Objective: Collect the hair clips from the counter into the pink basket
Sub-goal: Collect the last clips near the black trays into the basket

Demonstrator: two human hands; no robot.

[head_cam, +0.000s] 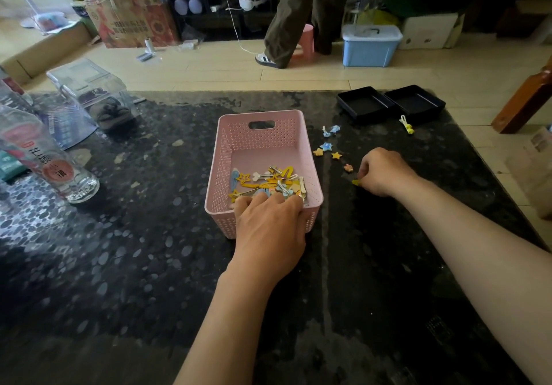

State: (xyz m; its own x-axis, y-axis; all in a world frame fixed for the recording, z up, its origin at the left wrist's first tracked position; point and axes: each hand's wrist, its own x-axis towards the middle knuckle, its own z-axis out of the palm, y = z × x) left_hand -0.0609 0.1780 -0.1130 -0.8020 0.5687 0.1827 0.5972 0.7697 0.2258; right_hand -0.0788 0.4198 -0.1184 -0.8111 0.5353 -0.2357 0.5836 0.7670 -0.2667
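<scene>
One wide-angle camera, worn on the head, looks forward and steeply down, close above the counter (134, 265). The pink basket (260, 114), at the fingers (242, 204) of the left hand (268, 226), sits mid-frame. The yellow clip (355, 182), at the fingertips (362, 175) of the right hand (385, 172), lies right of centre.

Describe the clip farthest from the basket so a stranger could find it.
On the dark counter, find the two black trays at the far right. Just before them lies a lone slim clip, white with a yellow end, unlike the star clips beside the pink basket.
</scene>
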